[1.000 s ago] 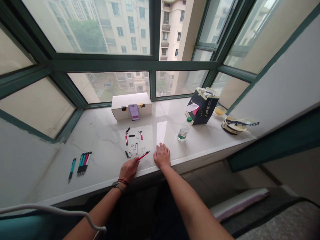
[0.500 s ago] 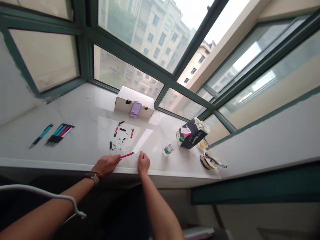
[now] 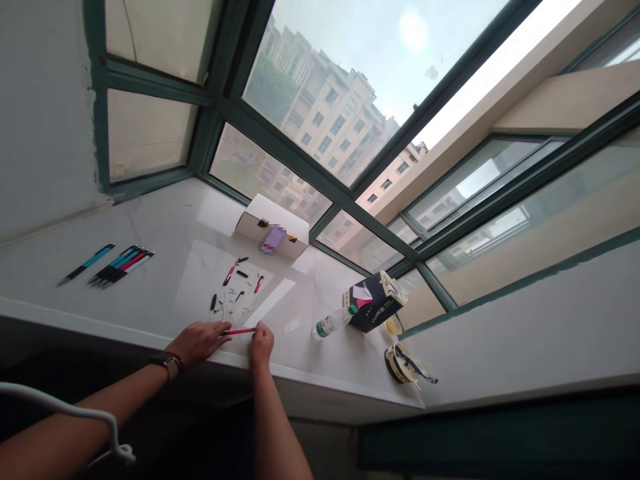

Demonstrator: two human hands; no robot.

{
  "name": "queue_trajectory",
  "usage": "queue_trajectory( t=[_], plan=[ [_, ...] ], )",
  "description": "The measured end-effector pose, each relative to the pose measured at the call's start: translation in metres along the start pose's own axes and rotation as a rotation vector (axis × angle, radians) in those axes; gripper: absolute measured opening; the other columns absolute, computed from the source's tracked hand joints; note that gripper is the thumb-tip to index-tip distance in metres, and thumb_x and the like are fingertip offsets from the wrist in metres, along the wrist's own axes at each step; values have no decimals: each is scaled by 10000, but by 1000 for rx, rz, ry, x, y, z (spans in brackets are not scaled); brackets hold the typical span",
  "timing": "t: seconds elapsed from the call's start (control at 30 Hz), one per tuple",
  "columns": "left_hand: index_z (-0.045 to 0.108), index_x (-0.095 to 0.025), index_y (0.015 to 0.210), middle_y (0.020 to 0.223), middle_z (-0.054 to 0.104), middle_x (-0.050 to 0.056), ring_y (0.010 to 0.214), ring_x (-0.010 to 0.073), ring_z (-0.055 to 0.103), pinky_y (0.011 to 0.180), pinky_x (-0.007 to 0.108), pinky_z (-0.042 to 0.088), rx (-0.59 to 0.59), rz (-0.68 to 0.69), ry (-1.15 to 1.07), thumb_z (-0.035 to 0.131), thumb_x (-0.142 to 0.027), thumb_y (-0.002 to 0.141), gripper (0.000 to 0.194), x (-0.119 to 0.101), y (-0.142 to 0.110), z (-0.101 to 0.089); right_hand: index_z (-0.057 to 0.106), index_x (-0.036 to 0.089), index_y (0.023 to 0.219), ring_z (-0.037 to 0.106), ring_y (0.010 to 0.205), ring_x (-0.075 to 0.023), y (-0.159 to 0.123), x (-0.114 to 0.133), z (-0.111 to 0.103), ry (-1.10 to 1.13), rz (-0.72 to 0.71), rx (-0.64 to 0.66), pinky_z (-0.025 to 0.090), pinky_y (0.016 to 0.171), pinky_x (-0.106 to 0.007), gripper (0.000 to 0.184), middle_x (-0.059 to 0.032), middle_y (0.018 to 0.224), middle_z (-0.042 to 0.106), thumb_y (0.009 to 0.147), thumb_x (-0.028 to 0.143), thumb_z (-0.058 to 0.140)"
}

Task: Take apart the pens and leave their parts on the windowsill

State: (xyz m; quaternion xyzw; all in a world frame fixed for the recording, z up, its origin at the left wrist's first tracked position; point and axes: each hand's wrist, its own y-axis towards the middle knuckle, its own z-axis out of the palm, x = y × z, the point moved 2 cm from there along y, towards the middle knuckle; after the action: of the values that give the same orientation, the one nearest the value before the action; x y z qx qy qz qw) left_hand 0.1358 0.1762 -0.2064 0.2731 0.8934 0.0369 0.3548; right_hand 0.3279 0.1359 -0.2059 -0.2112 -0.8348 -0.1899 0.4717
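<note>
A red pen (image 3: 241, 331) lies level between my two hands, close to the front edge of the white sill (image 3: 165, 303). My left hand (image 3: 203, 341) grips its left end with the fingers. At the other end, my right hand (image 3: 263, 343) is closed around the tip. Just beyond the hands are loose pen parts: a red barrel piece (image 3: 229, 275), a second red piece (image 3: 259, 284), a black grip (image 3: 213, 302), another black grip (image 3: 243, 274) and several tiny pieces.
On the left lie a teal pen (image 3: 89, 264) and a row of several pens (image 3: 123, 267). A white box (image 3: 275, 223) stands by the window. To the right are a plastic bottle (image 3: 330, 325), a dark carton (image 3: 373, 303) and a round container (image 3: 400, 363).
My right hand has come to the pen's right end, which stuck out free before. The camera view has tilted and shifted.
</note>
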Motion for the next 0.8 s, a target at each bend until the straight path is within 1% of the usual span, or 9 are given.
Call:
queue_trajectory(
  t=[0.1,0.27,0.4,0.53,0.7,0.73,0.8],
  plan=[
    [662,-276,1020,957,739,62,869,232,688,803,317,496,42,53,-11,459,-552,898,364,2,0,2,348,245,541,386,502,-158,1,1,1,24,18,-17,315,478,-251,457,39,460,379,916,506,364],
    [660,-271,989,877,726,46,804,205,679,762,292,485,20,97,4,404,-504,945,348,1,0,1,339,243,538,373,480,-148,2,-1,3,47,43,-6,304,459,-247,451,39,452,370,915,491,351],
    [648,-260,989,840,698,44,765,186,655,730,284,463,35,130,24,369,-443,979,334,-1,-1,0,318,246,556,325,443,-135,4,-4,3,103,46,60,283,423,-237,438,52,442,333,922,486,346],
    [632,-244,918,826,675,44,726,183,627,722,301,445,67,113,42,366,-413,980,321,-2,-1,-3,298,251,570,278,422,-126,4,-4,2,200,74,137,257,398,-237,415,62,443,298,911,480,360],
    [626,-241,880,796,682,50,735,197,638,730,312,450,70,112,51,332,-435,989,369,-4,-1,-4,330,247,576,287,434,-127,3,0,-2,211,61,163,283,404,-238,408,62,454,320,912,475,371],
    [634,-245,896,808,692,52,753,202,649,742,314,455,60,110,42,342,-455,984,370,-4,-1,-3,340,246,578,296,439,-128,3,1,-3,212,62,161,294,410,-239,408,60,459,328,916,472,367],
    [645,-252,990,851,716,62,797,220,669,770,324,465,35,90,27,391,-501,958,357,-1,-2,-1,353,242,580,312,451,-129,2,1,-4,210,69,157,313,428,-242,410,55,472,345,927,460,364]
  ],
)
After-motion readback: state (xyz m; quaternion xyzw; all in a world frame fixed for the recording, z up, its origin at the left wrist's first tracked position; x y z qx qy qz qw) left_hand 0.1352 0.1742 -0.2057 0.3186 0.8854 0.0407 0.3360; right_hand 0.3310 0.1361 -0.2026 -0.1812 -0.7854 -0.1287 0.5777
